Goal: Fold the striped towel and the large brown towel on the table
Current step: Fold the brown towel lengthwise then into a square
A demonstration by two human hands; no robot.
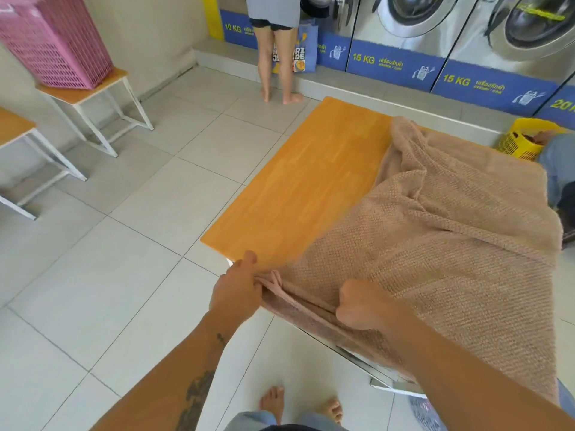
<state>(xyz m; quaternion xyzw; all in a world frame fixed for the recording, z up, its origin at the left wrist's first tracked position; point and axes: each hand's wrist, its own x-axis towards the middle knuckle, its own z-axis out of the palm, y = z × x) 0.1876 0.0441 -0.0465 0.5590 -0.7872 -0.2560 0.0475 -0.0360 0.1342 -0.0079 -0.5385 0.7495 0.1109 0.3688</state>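
Note:
The large brown towel (451,237) lies rumpled over the right half of the orange wooden table (311,181), its near edge hanging over the table's front. My left hand (236,290) pinches the towel's near left corner at the table edge. My right hand (361,306) grips the same near hem a little further right, fingers curled into the cloth. No striped towel is visible.
A person stands barefoot at the washing machines (420,23) beyond the table. A yellow basket (519,141) sits on the floor at the far right. A pink basket (53,38) stands on a small table (93,91) at the left. White tiled floor surrounds the table.

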